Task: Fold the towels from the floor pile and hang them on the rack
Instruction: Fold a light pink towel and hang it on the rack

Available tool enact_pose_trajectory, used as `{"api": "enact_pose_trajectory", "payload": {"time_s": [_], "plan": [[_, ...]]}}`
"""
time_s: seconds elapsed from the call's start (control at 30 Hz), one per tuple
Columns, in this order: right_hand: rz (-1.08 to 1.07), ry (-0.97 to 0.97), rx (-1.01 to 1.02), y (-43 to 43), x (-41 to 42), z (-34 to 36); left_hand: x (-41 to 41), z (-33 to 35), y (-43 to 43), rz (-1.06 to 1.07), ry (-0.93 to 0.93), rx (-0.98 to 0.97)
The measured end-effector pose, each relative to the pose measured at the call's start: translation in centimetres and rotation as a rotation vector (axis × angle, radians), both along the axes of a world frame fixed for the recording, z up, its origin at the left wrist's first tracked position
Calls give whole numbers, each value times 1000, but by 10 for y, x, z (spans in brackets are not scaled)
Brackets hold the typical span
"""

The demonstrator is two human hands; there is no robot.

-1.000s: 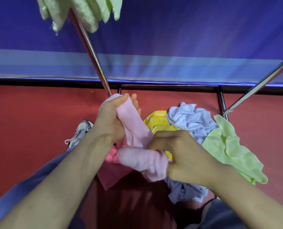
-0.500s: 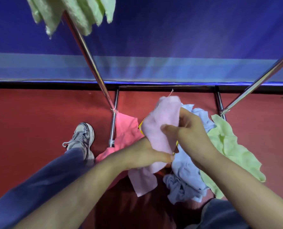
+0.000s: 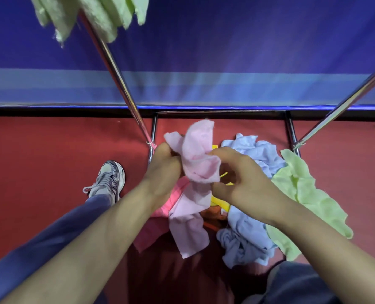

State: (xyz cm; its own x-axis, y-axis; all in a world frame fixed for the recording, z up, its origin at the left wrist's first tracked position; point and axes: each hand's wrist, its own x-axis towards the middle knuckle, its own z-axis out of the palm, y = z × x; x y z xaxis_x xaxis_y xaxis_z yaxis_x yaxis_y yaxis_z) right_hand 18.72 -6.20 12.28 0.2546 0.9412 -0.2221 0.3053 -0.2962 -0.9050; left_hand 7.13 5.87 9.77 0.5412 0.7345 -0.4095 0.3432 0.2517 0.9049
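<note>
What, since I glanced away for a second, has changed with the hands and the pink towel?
The left hand dropped from the top end of the pink towel to its middle, then rose again. The right hand let go of the lower roll and took the upper part. Now both grip it bunched, its tail hanging. The floor pile, the green towel on the rack and the shoe stayed put.

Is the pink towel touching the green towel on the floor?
Apart. In the head view the blue towel and the right hand lie between the pink towel and the green towel.
</note>
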Motion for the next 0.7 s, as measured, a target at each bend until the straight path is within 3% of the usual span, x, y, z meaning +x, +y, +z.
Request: {"api": "enact_pose_trajectory", "payload": {"time_s": [0.13,0.2,0.3,0.43,0.53,0.6,0.7], "plan": [[-143,298,41,1,1,-4,2,-4,-1,2,-210,-208],[-256,273,63,2,2,-8,1,-6,-3,-31,-314,-267],[-489,274,97,5,7,-11,3,-2,-3,-20,-347,-127],[-685,375,193,7,31,-6,-3,7,17,157,-488,-353],[-756,641,195,5,47,-4,-8,18,26,220,-624,-478],[-677,885,290,4,55,-2,-11,25,26,216,-640,-448],[-597,1096,346,3,60,0,-11,33,20,107,-620,-429]]}}
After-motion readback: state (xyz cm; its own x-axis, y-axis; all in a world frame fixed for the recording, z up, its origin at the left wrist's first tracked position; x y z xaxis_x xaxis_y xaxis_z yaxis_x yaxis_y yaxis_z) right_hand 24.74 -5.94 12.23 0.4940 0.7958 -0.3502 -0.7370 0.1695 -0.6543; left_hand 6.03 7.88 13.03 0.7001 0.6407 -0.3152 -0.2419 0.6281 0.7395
